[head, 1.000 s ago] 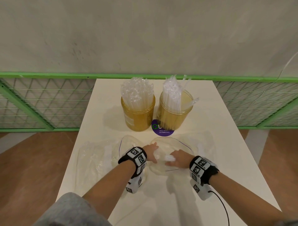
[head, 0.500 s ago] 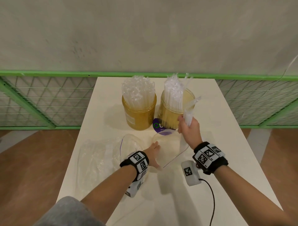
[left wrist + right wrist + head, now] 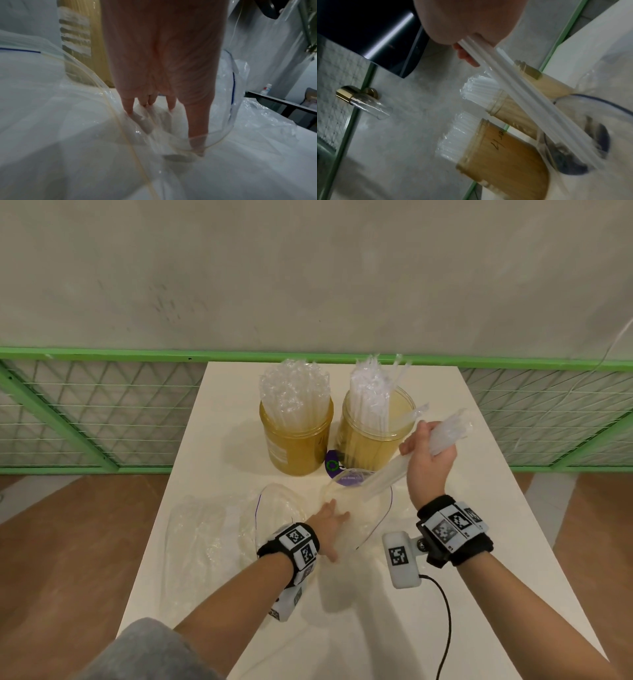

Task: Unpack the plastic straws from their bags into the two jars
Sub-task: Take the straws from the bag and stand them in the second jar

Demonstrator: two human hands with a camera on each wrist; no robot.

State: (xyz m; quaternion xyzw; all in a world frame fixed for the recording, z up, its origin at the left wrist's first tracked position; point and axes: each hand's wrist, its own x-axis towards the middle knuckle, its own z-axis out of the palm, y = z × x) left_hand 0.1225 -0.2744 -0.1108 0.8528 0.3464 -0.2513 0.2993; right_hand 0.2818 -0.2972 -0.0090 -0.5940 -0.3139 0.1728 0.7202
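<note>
On the white table, two amber plastic jars stand side by side near the far edge. The left jar is packed full of clear, milky-white straws that stand upright above its rim. The right jar holds a looser bunch of straws leaning toward its left side, with open room at the right.

Just right of the right jar, the right hand is raised off the table with its fingers curled tight round a bundle of straws. The bundle is slanted: its upper ends stick out past the fist, and its lower ends point down into the mouth of a clear bag with a dark blue line at its opening. The straws look pale, thin and partly see-through.

The left hand lies on that bag with straight, spread fingers pressing the plastic down on the table. To its left lie a second clear bag with a blue line and a crumpled clear wrapper. A purple sticker shows between the jars.
</note>
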